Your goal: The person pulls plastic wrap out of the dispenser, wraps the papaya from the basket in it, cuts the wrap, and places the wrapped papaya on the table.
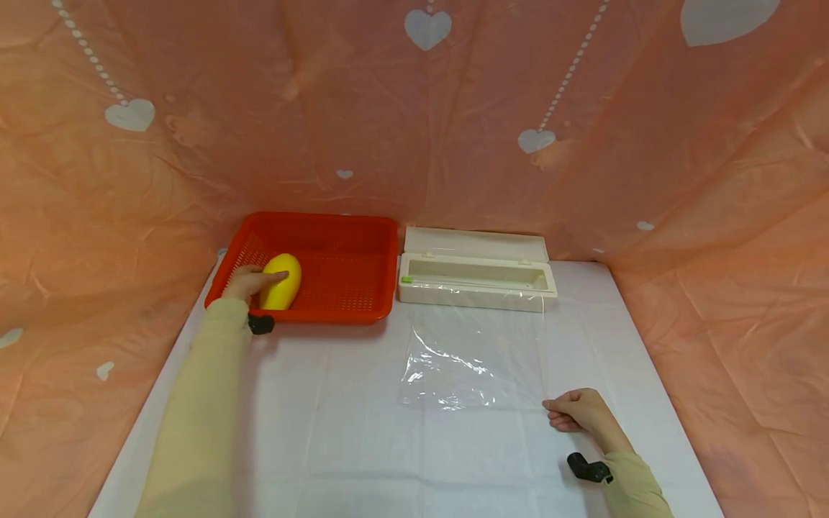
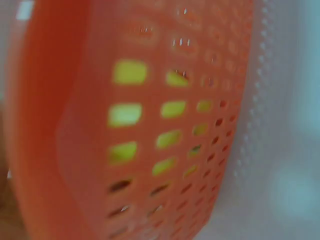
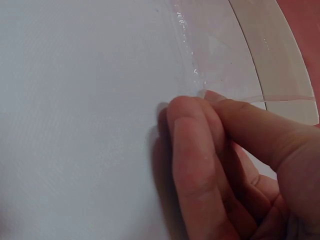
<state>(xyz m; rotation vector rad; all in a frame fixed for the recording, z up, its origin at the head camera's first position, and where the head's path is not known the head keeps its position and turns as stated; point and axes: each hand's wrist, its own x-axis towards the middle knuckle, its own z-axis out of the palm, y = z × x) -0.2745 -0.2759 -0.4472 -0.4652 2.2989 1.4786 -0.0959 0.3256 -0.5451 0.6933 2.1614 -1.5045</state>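
Note:
My left hand (image 1: 245,283) reaches into the red basket (image 1: 337,315) and grips a smooth yellow mango-shaped fruit (image 1: 288,279), thumb across its top. Through the holes of the basket wall (image 2: 150,90), the left wrist view shows yellow patches of the fruit; most of the hand is hidden there. At the front right, my right hand (image 1: 579,411) pinches the near corner of a sheet of clear cling film (image 1: 453,360) between thumb and fingertips. The film runs back over the front of a white cling film box (image 1: 476,296), whose lid is raised.
A white cloth (image 1: 388,460) covers the table. Behind the basket and box hangs an orange curtain (image 1: 376,122) with pale hearts, which also closes off both sides. A small green slider (image 1: 406,280) sits at the left end of the box.

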